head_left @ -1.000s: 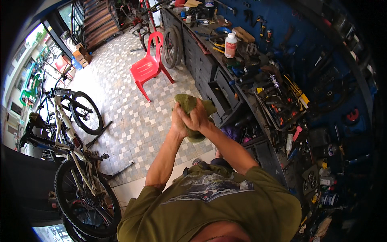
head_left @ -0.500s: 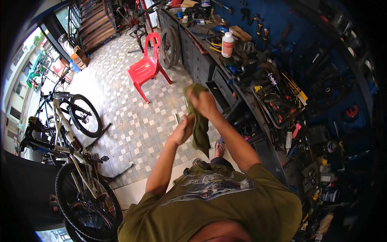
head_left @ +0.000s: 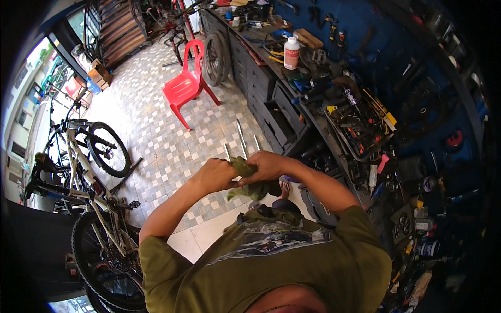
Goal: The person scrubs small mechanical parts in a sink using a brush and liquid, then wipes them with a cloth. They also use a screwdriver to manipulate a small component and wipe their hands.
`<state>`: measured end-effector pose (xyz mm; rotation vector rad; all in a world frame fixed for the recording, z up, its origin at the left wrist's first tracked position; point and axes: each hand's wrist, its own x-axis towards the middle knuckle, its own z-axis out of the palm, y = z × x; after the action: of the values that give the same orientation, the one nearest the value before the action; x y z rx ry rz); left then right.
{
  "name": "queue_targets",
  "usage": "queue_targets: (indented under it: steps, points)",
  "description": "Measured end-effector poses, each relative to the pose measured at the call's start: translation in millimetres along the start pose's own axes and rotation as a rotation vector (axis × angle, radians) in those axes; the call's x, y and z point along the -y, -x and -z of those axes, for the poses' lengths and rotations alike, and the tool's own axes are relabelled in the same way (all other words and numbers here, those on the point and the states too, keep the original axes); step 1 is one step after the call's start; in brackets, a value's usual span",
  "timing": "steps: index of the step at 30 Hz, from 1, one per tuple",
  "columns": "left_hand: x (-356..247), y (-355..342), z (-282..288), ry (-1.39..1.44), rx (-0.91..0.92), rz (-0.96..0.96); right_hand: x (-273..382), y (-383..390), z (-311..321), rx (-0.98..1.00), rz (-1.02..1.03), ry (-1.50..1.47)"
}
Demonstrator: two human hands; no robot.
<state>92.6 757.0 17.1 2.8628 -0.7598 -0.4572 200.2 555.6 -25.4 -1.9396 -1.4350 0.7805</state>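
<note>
Both hands meet in front of my body around an olive-green cloth. My left hand is closed, with its fingers wrapped at the cloth's left side. My right hand grips the cloth from the other side, thumb toward the left hand. Three slim silver metal rods stick out beyond the hands, the middle one longest. Whether they belong to one tool is hidden by the fingers and cloth. A loose end of the cloth hangs below the hands.
On the right runs a cluttered workbench with a white bottle, a tool tray and an open drawer beneath. A red plastic chair stands ahead on the tiled floor. Bicycles occupy the left side.
My right hand has come down beside the left, and the cloth is now bunched between them. The silver rods show more fully. My view has shifted slightly.
</note>
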Motion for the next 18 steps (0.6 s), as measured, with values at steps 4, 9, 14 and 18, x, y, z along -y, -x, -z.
queue_targets:
  steps: [4, 9, 14, 18]
  points:
    - [28.4, 16.2, -3.3, -0.129, -0.590, -0.054, -4.6, 41.7, 38.0, -0.184, -0.058, -0.197]
    - [113.0, 34.2, 17.3, 0.037, -0.567, 0.501, 2.6, 140.7, 111.7, -0.791, -0.222, -0.094]
    - [123.4, -37.6, 37.7, 0.274, -0.529, 0.404, 17.5, 196.6, 154.5, -1.348, -0.658, 0.832]
    - [154.7, -111.7, 34.4, 0.340, -0.476, 0.278, -38.7, 211.3, 174.2, -1.081, -1.438, 1.036]
